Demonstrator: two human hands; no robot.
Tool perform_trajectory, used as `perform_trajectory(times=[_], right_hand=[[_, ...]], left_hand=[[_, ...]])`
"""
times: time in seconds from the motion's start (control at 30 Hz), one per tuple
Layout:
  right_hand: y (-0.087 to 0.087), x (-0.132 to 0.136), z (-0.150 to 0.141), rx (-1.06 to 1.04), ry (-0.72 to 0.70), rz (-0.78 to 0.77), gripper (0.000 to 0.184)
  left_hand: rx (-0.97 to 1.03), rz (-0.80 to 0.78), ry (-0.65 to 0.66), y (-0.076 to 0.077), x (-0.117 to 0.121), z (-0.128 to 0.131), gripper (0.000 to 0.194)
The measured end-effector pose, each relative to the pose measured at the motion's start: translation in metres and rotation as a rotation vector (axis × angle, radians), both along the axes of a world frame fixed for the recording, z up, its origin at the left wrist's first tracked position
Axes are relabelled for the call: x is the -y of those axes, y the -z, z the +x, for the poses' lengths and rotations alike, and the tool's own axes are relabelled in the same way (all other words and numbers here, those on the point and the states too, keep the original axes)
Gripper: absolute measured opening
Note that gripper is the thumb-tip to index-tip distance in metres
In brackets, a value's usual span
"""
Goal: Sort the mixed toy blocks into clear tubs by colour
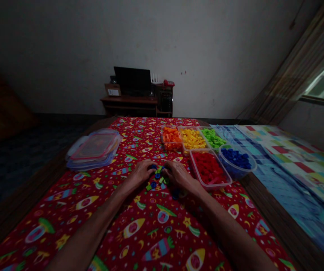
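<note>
In the middle of the patterned red cloth, both hands work close together over several small blue and green plastic pieces. My left hand (144,171) is closed, its fingertips on a dark blue piece (153,166). Facing it, my right hand (176,172) has curled fingers, with another bit of blue (163,168) at their tips. Between the hands lie a round blue piece (157,175) and some green pieces. Nearer to me are a blue piece (153,185) and a green piece (148,187). Under the right wrist lies one more blue piece (175,194).
On the right stand tubs of orange pieces (171,138), yellow pieces (193,139), green pieces (212,137), red pieces (209,169) and blue pieces (236,158). Stacked clear lids (94,148) lie on the left. Beyond the cloth, a desk (129,99) carries a monitor (133,81).
</note>
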State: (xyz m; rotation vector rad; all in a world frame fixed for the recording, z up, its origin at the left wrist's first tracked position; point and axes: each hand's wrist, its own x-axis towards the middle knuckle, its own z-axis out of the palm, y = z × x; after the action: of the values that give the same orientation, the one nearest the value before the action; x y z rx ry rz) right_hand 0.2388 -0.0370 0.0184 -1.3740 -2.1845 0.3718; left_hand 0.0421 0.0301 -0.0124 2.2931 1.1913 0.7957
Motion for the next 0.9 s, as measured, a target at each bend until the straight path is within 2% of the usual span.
perform_trajectory(times=[0.1, 0.2, 0.33, 0.43, 0.57, 0.67, 0.77, 0.9], right_hand=[[-0.003, -0.003, -0.003, -0.158, 0.059, -0.083, 0.012], [0.003, -0.012, -0.007, -0.358, 0.103, -0.232, 0.013], [0.009, -0.019, -0.011, -0.684, 0.135, -0.433, 0.006], [0.007, -0.017, -0.012, -0.887, 0.085, -0.599, 0.014], [0.004, -0.012, -0.012, -1.137, -0.030, -0.738, 0.032], [0.006, -0.012, -0.014, -1.245, -0.080, -0.768, 0.038], [0.008, -0.012, -0.016, -1.231, -0.083, -0.710, 0.043], [0.008, -0.012, -0.014, -1.104, -0.061, -0.617, 0.043]], left_hand=[[0.122, -0.077, -0.115, -0.005, 0.001, 0.000, 0.017], [0.317, -0.264, -0.175, -0.016, 0.008, 0.002, 0.022], [0.563, -0.529, -0.088, -0.031, 0.024, 0.007, 0.040], [0.648, -0.630, -0.021, -0.034, 0.033, 0.011, 0.045], [0.638, -0.625, 0.049, -0.031, 0.035, 0.017, 0.046], [0.602, -0.556, 0.034, -0.029, 0.033, 0.019, 0.045], [0.537, -0.423, 0.000, -0.029, 0.031, 0.020, 0.040], [0.470, -0.308, -0.015, -0.030, 0.030, 0.021, 0.034]])
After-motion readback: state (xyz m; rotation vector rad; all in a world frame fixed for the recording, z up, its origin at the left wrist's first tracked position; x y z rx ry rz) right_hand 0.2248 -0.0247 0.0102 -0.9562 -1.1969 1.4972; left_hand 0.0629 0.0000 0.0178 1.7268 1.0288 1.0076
